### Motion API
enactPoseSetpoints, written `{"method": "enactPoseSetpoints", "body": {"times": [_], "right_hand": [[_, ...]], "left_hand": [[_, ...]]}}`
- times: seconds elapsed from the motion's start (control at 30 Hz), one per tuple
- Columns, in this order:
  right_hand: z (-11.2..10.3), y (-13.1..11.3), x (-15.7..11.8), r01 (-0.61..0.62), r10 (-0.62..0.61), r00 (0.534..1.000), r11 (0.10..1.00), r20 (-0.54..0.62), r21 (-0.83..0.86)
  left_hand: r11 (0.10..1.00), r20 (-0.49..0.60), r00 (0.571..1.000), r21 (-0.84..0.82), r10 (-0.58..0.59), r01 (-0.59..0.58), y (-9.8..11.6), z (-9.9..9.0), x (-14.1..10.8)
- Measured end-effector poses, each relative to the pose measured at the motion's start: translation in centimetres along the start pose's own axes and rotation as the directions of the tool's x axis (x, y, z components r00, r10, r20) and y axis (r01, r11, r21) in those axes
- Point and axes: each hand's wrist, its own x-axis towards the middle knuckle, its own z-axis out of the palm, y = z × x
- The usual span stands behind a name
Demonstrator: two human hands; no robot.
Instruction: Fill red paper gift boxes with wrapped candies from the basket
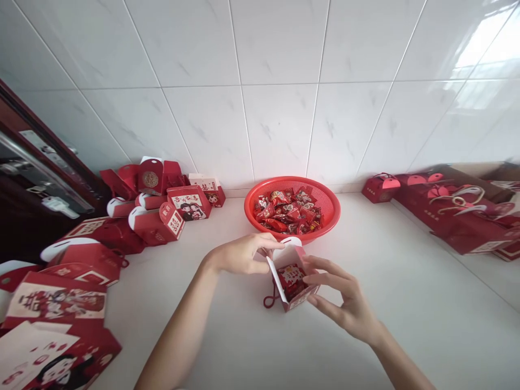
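Observation:
A small red gift box (pixel 303 298) stands with its top open in the middle of the white counter, red wrapped sweets (pixel 291 276) inside it. A dark red cord loop (pixel 270 301) sticks out at its left side. My left hand (pixel 244 254) is at the box's back left, its fingers and thumb apart beside the raised flap (pixel 277 279). On the right side, my right hand (pixel 341 295) has its fingers spread, the fingertips at the box's right wall. Behind the box is a red plastic basket (pixel 333 219) holding many wrapped sweets (pixel 284 211).
Many red boxes (pixel 156 225) line the left of the counter (pixel 406 303). A small closed red box (pixel 381 188) and large red bags or boxes (pixel 459 216) stand at the right. A white tiled wall (pixel 280 119) rises behind; a dark cabinet frame (pixel 44 162) is at left.

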Motion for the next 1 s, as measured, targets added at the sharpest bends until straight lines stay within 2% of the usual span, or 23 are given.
{"method": "enactPoseSetpoints", "body": {"times": [0.07, 0.2, 0.4, 0.63, 0.87, 1.0], "right_hand": [[0.5, 0.1, 0.1, 0.010, -0.010, 0.999, 1.000, 0.033, 0.019], [1.0, 0.6, 0.1, -0.059, 0.056, 0.998, 0.995, 0.037, 0.077], [1.3, 1.2, 0.0, -0.104, 0.112, 0.991, 0.990, -0.078, 0.093], [2.3, 1.8, -0.3, -0.098, 0.103, 0.985, 0.994, -0.140, 0.036], [2.9, 2.3, -0.6, -0.052, 0.036, 0.968, 0.997, -0.249, -0.057], [3.0, 2.9, -0.7, -0.102, 0.066, 0.951, 0.989, -0.301, -0.104]], "left_hand": [[0.999, -0.044, 0.999, 0.052, -0.009, 0.011, 0.2, 0.4, 0.1], [0.985, -0.109, 0.992, 0.158, -0.056, 0.073, 0.7, 1.4, 0.7], [0.944, -0.148, 0.978, 0.273, -0.148, 0.184, 1.6, 2.9, 1.5], [0.952, -0.205, 0.969, 0.241, -0.140, 0.189, 2.0, 4.1, 2.1], [0.947, -0.192, 0.976, 0.280, -0.103, 0.156, 1.9, 4.4, 2.3], [0.950, -0.164, 0.981, 0.275, -0.106, 0.149, 1.9, 4.4, 2.3]]}}
